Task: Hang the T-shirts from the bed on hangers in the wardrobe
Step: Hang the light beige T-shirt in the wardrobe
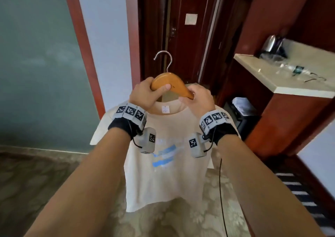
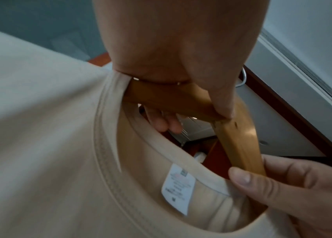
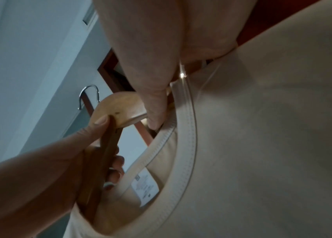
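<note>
The person holds a wooden hanger (image 1: 171,85) in the air, in front of the dark wooden wardrobe (image 1: 183,28), and a beige T-shirt (image 1: 163,155) hangs down from it over the patterned carpet (image 1: 45,182). The left hand (image 1: 146,95) closes around the left arm of the hanger, with the thumb pressed on its front face; in the left wrist view the fingers (image 2: 165,122) curl behind the wood, just inside the collar (image 2: 108,145). This grip probably carries the weight, so that the other hand is free to work. The right hand (image 1: 197,99) holds the right arm of the hanger near its end, and its thumb (image 2: 240,177) presses the collar edge against the wood. It seems that the person is guiding this end through the neck opening, because most of the hanger is above the collar and not yet inside the shoulders. The metal hook (image 1: 164,60) points up and is free, ready for the rail. The label (image 1: 165,109) faces the person, so the shirt is seen from its front. On the right stands a counter (image 1: 268,77) with a kettle (image 1: 272,43).
</note>
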Tool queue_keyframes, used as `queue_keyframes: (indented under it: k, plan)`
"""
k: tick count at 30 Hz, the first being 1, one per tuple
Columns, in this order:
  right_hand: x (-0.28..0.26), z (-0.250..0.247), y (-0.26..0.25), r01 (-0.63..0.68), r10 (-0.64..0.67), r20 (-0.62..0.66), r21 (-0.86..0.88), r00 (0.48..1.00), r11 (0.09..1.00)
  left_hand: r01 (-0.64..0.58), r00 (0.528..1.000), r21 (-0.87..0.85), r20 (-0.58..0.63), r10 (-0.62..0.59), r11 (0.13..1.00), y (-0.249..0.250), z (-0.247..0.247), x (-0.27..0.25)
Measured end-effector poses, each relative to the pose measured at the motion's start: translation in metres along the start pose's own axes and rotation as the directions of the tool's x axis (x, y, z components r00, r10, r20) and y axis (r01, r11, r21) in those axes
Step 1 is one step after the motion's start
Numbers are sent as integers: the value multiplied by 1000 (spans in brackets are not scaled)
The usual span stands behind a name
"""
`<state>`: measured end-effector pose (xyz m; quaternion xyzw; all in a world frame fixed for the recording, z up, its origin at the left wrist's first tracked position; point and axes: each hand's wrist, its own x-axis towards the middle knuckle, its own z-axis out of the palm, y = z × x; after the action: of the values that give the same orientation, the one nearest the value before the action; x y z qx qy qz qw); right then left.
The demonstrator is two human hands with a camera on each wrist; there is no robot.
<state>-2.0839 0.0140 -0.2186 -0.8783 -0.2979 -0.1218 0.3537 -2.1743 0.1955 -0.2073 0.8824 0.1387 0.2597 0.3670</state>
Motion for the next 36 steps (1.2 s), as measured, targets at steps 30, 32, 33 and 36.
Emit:
queue_keyframes:
  k: [30,32,33,36]
  plan:
    - [448,-40,308,217,-198,96,-572,976,791,-211,969,105,151,195,972,102,305,509]
    - [480,-41,326,235,-180,151,-624,972,745,-197,970,50,152,187,979,105,322,539]
    - [496,-40,335,242,-164,179,-648,970,722,-190,971,25,151,184,981,105,331,555]
    - [546,-33,365,241,-111,232,-667,966,705,-186,973,-5,141,185,983,102,358,606]
